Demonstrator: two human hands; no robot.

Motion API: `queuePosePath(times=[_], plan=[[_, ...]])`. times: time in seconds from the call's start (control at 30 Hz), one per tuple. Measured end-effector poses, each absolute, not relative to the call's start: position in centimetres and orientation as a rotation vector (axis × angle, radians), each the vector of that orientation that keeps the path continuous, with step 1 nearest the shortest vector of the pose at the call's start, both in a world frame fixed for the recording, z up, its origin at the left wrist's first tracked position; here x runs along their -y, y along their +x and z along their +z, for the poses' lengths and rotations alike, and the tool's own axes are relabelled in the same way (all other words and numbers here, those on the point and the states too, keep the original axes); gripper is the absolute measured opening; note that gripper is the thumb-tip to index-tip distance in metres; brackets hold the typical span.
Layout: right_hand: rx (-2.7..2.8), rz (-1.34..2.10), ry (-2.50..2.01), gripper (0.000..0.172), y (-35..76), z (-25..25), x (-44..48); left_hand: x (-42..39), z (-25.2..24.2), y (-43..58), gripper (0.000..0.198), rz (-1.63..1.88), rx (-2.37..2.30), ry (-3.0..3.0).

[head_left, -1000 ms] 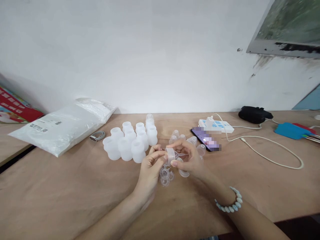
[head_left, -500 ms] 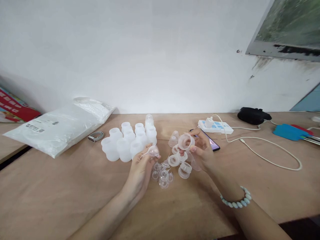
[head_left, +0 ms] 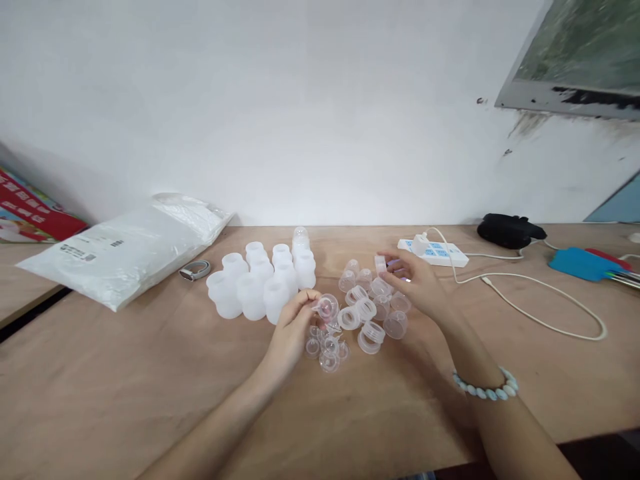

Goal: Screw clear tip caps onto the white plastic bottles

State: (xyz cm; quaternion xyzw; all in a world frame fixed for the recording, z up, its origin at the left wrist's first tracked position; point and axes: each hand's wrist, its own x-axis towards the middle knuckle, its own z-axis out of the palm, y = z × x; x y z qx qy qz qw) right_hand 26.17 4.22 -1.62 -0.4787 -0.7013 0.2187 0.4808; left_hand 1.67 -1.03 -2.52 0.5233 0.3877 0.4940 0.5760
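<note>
wooden worktop (head_left: 125,373) against a white wall. left hand (head_left: 293,330), forearm in from low left, fingers pinched on a clear nipple (head_left: 326,307) just beside the white bottles (head_left: 260,285). right hand (head_left: 420,285), bead bracelet (head_left: 487,390) at wrist, fingers grip a small clear cap (head_left: 381,265) above the loose rings (head_left: 367,320). plastic bag (head_left: 125,250) label print too small to read, red box (head_left: 30,217) writing unreadable too.

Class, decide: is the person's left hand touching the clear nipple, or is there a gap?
Touching. The head view shows the left hand pinching the clear nipple, thumb and fingers closed on its rim.
</note>
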Motion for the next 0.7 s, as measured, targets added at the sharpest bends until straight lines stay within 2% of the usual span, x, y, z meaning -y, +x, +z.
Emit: queuePosePath(times=[0.23, 0.47, 0.6, 0.7], plan=[[2.022, 0.216, -1.328, 0.033, 26.4, -1.2, -3.9, 0.7, -3.5, 1.7, 0.02, 1.083, -1.035, 1.586], [2.26, 0.44, -1.13, 0.029, 24.9, -0.8, -2.8, 0.4, -3.4, 0.8, 0.021, 1.06, -1.225, 1.949], [2.419, 0.395, -1.227, 0.031, 24.4, -0.7, -2.2, 0.2, -3.3, 0.3, 0.025, 1.039, -1.308, 2.062], [2.524, 0.392, -1.263, 0.032, 24.4, -0.5, -2.0, 0.3, -3.3, 0.3, 0.027, 0.886, -1.368, 2.22]])
